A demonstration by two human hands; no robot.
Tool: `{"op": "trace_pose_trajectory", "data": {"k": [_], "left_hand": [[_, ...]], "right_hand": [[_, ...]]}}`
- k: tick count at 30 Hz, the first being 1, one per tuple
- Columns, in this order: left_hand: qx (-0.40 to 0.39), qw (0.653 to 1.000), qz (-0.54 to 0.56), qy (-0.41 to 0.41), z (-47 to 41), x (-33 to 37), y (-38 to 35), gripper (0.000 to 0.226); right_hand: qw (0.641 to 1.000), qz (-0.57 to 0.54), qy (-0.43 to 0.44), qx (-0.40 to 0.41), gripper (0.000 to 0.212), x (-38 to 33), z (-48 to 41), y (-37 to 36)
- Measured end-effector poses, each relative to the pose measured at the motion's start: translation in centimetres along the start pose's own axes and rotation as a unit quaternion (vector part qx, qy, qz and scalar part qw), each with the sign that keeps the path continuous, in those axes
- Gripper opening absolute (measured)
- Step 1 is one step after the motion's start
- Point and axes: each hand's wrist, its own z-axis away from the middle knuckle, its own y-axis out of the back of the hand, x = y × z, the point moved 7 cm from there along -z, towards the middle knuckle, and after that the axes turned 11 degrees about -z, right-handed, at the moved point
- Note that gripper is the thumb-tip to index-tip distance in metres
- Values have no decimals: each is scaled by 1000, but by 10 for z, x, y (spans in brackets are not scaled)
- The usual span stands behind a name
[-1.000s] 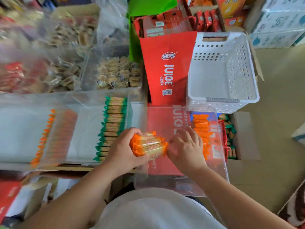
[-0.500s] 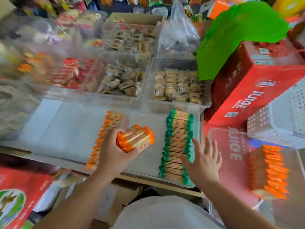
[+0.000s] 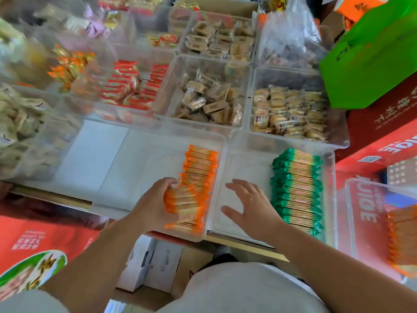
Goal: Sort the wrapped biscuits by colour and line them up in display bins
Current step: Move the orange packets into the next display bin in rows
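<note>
Bundle of orange-wrapped biscuits (image 3: 184, 201), held above the bins half a second ago, is now down at the near end of the orange row (image 3: 199, 168) in the left display bin (image 3: 135, 132), with the left hand (image 3: 153, 206) curled round it; placement looks nearly done. Right hand (image 3: 250, 208) hovers empty with fingers spread over the neighbouring bin (image 3: 239, 163), near the green row (image 3: 296, 190).

A bright green bag (image 3: 370, 62) sits over a red carton printed JUICE (image 3: 383, 143) at the right. Just left of it, a clear plastic bag (image 3: 291, 41) holds brownish pieces. Loose beige-wrapped snacks (image 3: 209, 98) and red-wrapped packets (image 3: 128, 86) fill the back rows. White boxes (image 3: 153, 267) stand below the bench (image 3: 52, 196), and another red carton (image 3: 45, 236) lies lower left.
</note>
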Motion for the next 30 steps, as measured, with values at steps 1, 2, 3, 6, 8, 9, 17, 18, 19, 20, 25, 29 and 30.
{"op": "trace_pose_trajectory", "data": {"k": [1, 2, 3, 6, 8, 9, 17, 18, 19, 20, 25, 29, 30], "left_hand": [[-14, 999, -36, -20, -2, 0, -2, 96], [-25, 995, -92, -36, -5, -2, -3, 102], [-35, 984, -168, -50, -8, -1, -4, 105], [-75, 947, -305, -61, -18, -7, -9, 90], [-95, 959, -256, -74, -21, -8, -14, 80], [-101, 962, -233, -99, -21, -5, -17, 80], [-131, 966, -161, -155, -16, 1, -33, 89], [-148, 968, -135, -148, -16, -1, -34, 84], [-160, 970, -114, -142, -16, -2, -35, 78], [-161, 972, -103, -134, -15, -2, -35, 74], [-55, 998, -32, -14, -21, -6, -25, 66], [-95, 995, 15, 14, -18, -1, -32, 32], [-95, 995, 33, 20, -18, 0, -31, 22]], "right_hand": [[1000, 4, -2, -10, 67, -7, -4, -4], [1000, 11, -7, -23, 69, -14, -8, -10], [999, 19, -16, -33, 70, -18, -12, -14], [997, 50, -46, -42, 74, -24, -20, -22], [996, 67, -51, -41, 77, -24, -21, -25], [995, 73, -52, -43, 80, -23, -20, -26], [995, 73, -52, -41, 91, -22, -15, -34], [995, 77, -51, -40, 91, -22, -15, -34], [995, 81, -50, -40, 91, -22, -15, -34], [994, 84, -49, -39, 91, -23, -15, -34], [994, 90, -48, -40, 91, -21, -14, -35], [994, 89, -51, -41, 91, -19, -15, -37], [994, 87, -52, -41, 90, -19, -15, -37]]}}
